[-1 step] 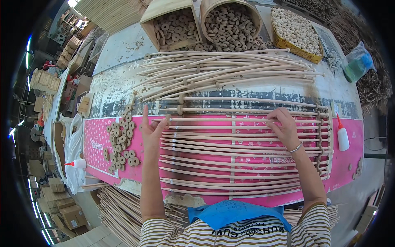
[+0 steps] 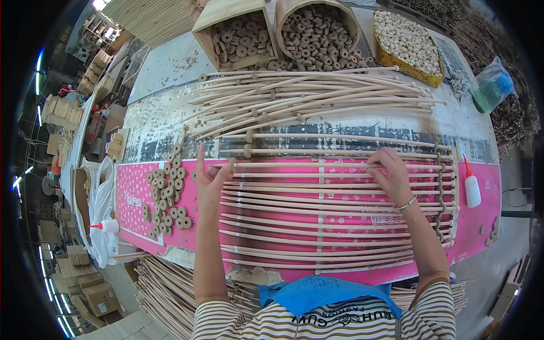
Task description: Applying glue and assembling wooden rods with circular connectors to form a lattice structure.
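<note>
Thin pale wooden rods (image 2: 317,202) lie side by side, left to right, over the pink sheet. At their right ends, small brown rings line up in a column (image 2: 440,195). My left hand (image 2: 209,184) is at the left end of one upper rod (image 2: 300,165). Its thumb presses a small wooden ring (image 2: 233,162) on that rod, and its index finger points away from me. My right hand (image 2: 392,177) pinches the same rod right of its middle. Two rods farther away carry brown rings (image 2: 248,150) near their left ends. Loose wooden rings (image 2: 167,187) lie left of my left hand.
Bent rods (image 2: 306,102) lie heaped behind. Farther back stand a square wooden box (image 2: 201,34) and a round tub (image 2: 281,28) of rings, and a yellow tray (image 2: 396,63) of beads. White bottles with red tips stand right (image 2: 472,190) and lie left (image 2: 110,225).
</note>
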`<act>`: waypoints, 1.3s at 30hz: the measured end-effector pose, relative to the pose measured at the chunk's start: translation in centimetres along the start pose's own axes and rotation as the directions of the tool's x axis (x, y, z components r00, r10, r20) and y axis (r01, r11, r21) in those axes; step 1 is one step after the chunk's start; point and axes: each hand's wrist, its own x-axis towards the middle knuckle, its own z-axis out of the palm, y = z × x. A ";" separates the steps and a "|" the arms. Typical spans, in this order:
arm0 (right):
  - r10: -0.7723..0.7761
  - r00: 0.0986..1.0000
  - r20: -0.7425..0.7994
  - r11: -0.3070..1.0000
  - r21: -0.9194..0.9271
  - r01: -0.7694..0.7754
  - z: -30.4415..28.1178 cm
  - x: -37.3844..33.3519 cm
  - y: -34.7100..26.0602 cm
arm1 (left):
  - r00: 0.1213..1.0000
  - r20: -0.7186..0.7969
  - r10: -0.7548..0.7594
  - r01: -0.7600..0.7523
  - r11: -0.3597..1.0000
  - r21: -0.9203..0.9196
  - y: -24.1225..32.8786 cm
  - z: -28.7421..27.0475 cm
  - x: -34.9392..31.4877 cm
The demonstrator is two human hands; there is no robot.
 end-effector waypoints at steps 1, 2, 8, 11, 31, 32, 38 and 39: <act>-0.004 1.000 0.004 1.000 -0.027 0.005 -0.1 -0.1 0.2 | 1.000 0.017 -0.005 0.005 1.000 -0.003 -0.3 0.2 0.1; -0.007 1.000 0.008 0.998 -0.057 0.007 -0.3 -0.1 0.4 | 1.000 0.029 -0.008 0.008 1.000 -0.007 -0.4 0.5 0.2; -0.087 0.996 -0.015 0.983 -0.162 0.083 1.0 -0.1 2.3 | 0.999 0.015 0.038 -0.039 0.999 0.032 -1.0 0.7 0.4; -0.079 0.997 -0.022 0.990 -0.121 0.075 1.3 0.5 1.5 | 0.999 0.014 0.050 -0.050 0.997 0.065 -1.3 -0.2 0.7; 0.023 1.000 0.012 0.999 -0.034 -0.023 0.9 0.3 1.7 | 0.809 0.406 0.425 -0.544 0.280 0.791 1.3 0.0 0.9; 0.019 1.000 0.015 0.999 -0.042 -0.018 1.1 0.4 1.5 | 0.812 0.400 0.425 -0.537 0.276 0.797 1.1 -0.2 1.1; -0.010 0.999 0.041 0.995 -0.101 0.014 1.3 0.4 1.5 | 0.816 0.408 0.410 -0.557 0.367 0.745 -0.9 -0.1 1.8; -0.010 0.999 0.043 0.995 -0.100 0.014 1.2 0.4 1.6 | 0.819 0.405 0.406 -0.553 0.376 0.743 -1.0 0.2 1.7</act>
